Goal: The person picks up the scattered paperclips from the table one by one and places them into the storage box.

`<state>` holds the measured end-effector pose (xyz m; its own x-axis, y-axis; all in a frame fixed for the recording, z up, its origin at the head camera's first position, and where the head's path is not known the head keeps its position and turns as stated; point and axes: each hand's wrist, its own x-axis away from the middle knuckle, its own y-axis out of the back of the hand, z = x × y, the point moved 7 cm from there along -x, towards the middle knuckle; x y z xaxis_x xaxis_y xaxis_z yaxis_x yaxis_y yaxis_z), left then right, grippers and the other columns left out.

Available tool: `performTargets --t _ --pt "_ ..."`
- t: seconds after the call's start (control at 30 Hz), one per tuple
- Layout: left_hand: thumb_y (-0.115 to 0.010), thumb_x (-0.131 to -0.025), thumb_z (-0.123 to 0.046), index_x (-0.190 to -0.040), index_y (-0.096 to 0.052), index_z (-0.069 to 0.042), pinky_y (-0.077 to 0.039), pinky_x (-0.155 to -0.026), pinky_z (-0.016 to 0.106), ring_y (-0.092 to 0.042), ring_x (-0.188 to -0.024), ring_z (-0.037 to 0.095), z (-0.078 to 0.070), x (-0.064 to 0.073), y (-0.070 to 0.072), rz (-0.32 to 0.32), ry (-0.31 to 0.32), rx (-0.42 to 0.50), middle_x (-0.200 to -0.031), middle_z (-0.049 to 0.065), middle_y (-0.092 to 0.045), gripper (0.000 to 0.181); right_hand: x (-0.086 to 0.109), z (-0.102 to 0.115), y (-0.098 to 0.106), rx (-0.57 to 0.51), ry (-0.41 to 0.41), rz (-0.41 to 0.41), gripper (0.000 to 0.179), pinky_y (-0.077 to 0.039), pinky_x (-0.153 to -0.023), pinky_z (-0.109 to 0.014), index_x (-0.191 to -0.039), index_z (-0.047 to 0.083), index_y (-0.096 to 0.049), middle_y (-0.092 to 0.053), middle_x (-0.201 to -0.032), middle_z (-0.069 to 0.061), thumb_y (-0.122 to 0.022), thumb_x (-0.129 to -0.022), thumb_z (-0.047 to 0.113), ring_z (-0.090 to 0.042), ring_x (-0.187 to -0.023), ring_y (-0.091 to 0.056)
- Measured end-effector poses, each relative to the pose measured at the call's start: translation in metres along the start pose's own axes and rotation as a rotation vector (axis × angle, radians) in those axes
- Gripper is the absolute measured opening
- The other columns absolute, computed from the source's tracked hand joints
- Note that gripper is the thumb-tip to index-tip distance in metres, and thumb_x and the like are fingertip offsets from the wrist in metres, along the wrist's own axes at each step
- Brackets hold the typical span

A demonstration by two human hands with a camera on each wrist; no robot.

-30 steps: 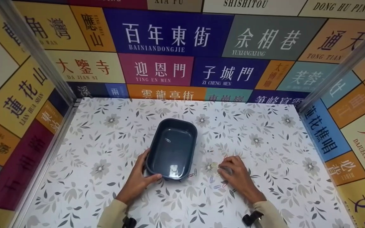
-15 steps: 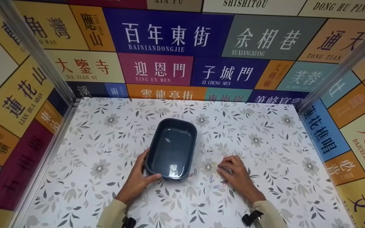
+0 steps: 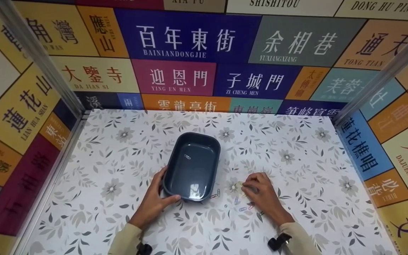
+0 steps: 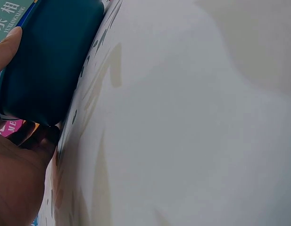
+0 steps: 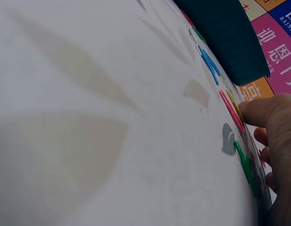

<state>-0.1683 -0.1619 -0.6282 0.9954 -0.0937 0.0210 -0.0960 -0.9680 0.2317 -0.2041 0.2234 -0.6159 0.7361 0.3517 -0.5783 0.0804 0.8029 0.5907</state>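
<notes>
The left hand [image 3: 153, 204] grips a dark blue, boxy dish [image 3: 191, 171]. To its right, the right hand [image 3: 262, 194] bends its fingers at a yellow wire clip [image 5: 233, 100]; I can't tell if it's pinched. Picking up seems the step, needing a snug pinch next.

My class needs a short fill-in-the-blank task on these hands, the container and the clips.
The left hand grips a dark blue rounded rectangular container, with ____ pale paper clip visible inside.
The thin wire paper clip nearest the thumb of the right hand is ____.
The white table covering is printed with grey flowers and ____.
Missing words: one; yellow; leaves.
</notes>
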Motion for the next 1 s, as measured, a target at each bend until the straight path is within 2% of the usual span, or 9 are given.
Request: performTargets --t 0.17,0.37,0.47,0.63,0.8,1.0 --pt "-0.096 -0.087 -0.015 -0.176 -0.029 -0.020 -0.025 -0.133 0.047 -0.029 -0.165 0.029 -0.001 0.000 0.000 -0.008 -0.004 0.010 -0.177 0.007 -0.033 0.111 -0.002 0.002 0.001 0.003 -0.011 0.003 0.018 -0.046 -0.089 -0.031 -0.096 0.006 -0.085 -0.069 -0.106 -0.008 -0.091 -0.084 -0.006 -0.026 -0.099 -0.058" --pt "-0.095 -0.088 -0.017 -0.176 -0.029 -0.024 -0.026 -0.133 0.050 -0.031 -0.164 0.030 -0.001 0.001 0.001 0.002 0.000 0.016 -0.177 0.005 -0.032 0.110 -0.003 0.002 0.000 0.034 -0.003 -0.010 0.018 -0.046 -0.086 -0.032 -0.094 0.006 -0.084 -0.069 -0.105 -0.010 -0.089 -0.084 -0.009 -0.026 -0.097 -0.057" --pt "-0.095 -0.090 -0.019 -0.176 -0.028 -0.027 -0.026 -0.133 0.050 -0.031 -0.164 0.028 0.001 0.002 0.000 0.003 0.016 0.019 -0.178 0.003 -0.031 0.109 -0.003 0.002 -0.001 0.045 -0.003 -0.013 0.016 -0.046 -0.087 -0.031 -0.093 0.006 -0.083 -0.069 -0.104 -0.010 -0.089 -0.085 -0.008 -0.026 -0.097 -0.057" --pt "-0.095 -0.089 -0.021 -0.176 -0.028 -0.025 -0.025 -0.133 0.049 -0.030 -0.164 0.029 0.001 0.001 0.000 -0.004 0.019 0.009 -0.178 0.004 -0.032 0.110 -0.005 0.002 0.000 0.043 -0.033 -0.017 0.013 -0.047 -0.088 -0.027 -0.093 0.009 -0.083 -0.070 -0.104 -0.008 -0.088 -0.089 -0.003 -0.025 -0.099 -0.058" --pt "-0.095 -0.088 -0.020 -0.176 -0.028 -0.023 -0.026 -0.133 0.047 -0.030 -0.164 0.031 -0.001 0.001 0.000 -0.008 0.021 -0.002 -0.178 0.006 -0.031 0.111 -0.011 0.006 0.003 0.031 -0.057 -0.033 0.017 -0.048 -0.088 -0.023 -0.090 0.008 -0.083 -0.070 -0.103 -0.007 -0.090 -0.085 -0.006 -0.024 -0.099 -0.059" --pt "-0.095 -0.088 -0.020 -0.176 -0.028 -0.022 -0.026 -0.132 0.047 -0.031 -0.164 0.032 -0.001 0.001 0.000 -0.008 0.009 -0.011 -0.178 0.008 -0.031 0.111 -0.016 0.013 0.004 0.016 -0.044 -0.051 0.019 -0.048 -0.088 -0.023 -0.089 0.006 -0.083 -0.070 -0.101 -0.007 -0.091 -0.082 -0.010 -0.025 -0.097 -0.059"
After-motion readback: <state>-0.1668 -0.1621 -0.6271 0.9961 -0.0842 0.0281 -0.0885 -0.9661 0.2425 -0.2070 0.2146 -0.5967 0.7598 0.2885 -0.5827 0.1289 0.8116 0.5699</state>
